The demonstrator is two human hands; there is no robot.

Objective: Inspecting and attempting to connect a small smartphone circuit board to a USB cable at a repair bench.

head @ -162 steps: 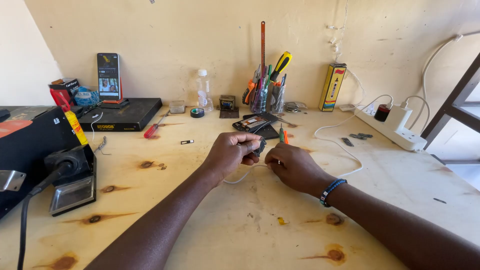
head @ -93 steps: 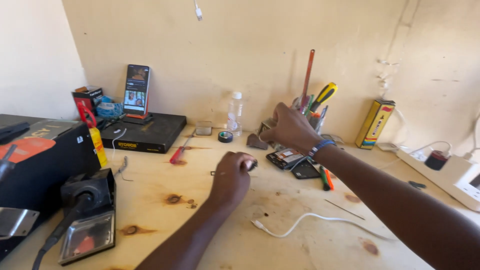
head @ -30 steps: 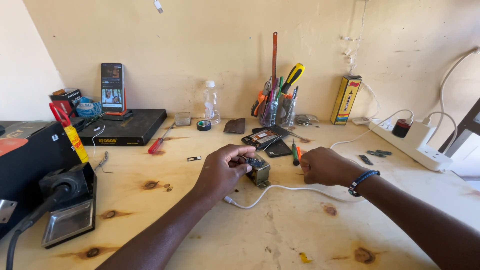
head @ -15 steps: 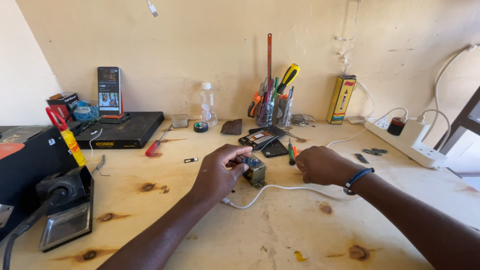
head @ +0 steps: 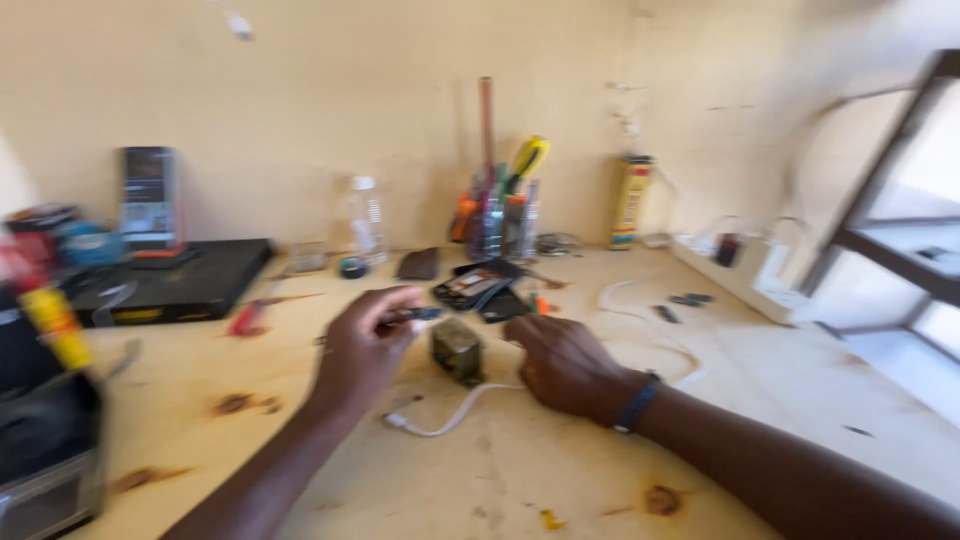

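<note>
Head view is blurred, so I report only what holds up. I see my left hand (head: 365, 345) raised a little over the bench (head: 500, 470), its fingers (head: 395, 300) pinched on a small dark part (head: 425, 314) that sticks out toward 3 o'clock. Just beside that, at 4 o'clock from the left hand, a small boxy metal component (head: 458, 350) stands on the bench between both hands. My right hand (head: 565, 362) lies at 3 o'clock of the component, knuckles up, a dark band on the wrist; its fingers are curled toward the component, but I cannot tell whether they grip anything or touch it. A white cable (head: 450, 415) runs along the bench from below the component toward 7 o'clock, ending in a plug near the left forearm.

At 12 o'clock of the component lie opened phones (head: 480, 288), and farther back a holder of tools (head: 500, 215) stands against the wall. A clear bottle (head: 366, 220) stands at 11 o'clock, a black flat case (head: 175, 285) at 10 o'clock, and a white power strip (head: 735, 275) at 2 o'clock.
</note>
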